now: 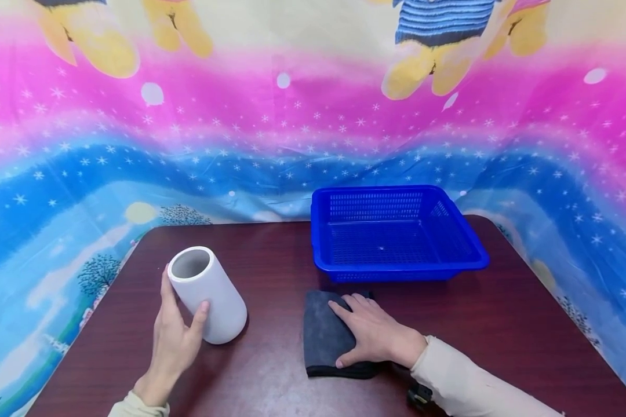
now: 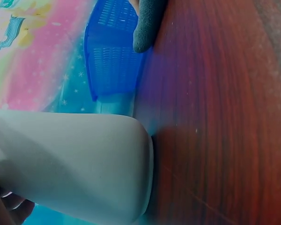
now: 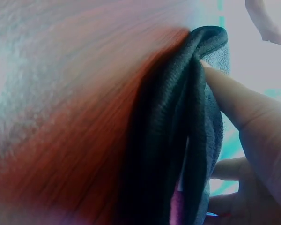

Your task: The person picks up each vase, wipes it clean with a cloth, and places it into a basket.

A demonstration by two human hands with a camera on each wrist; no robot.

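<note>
On the left of the table, my left hand (image 1: 173,343) holds a white vase (image 1: 220,310), thumb on its near side and fingers round the far side. The vase is smooth, round-mouthed and wider toward the base; its base is at the tabletop in the left wrist view. Right of it lies a folded dark grey cloth (image 1: 320,333) with a black edge. My right hand (image 1: 378,333) rests on the cloth from above, fingers spread and fairly straight. In the right wrist view the thumb (image 3: 243,101) touches the cloth's folded layers (image 3: 178,126).
Behind the cloth, at the back right, stands a blue plastic basket (image 1: 401,268) with perforated walls. The dark red-brown wooden table (image 1: 271,370) has rounded back corners. A colourful printed curtain (image 1: 271,127) hangs round its back and sides.
</note>
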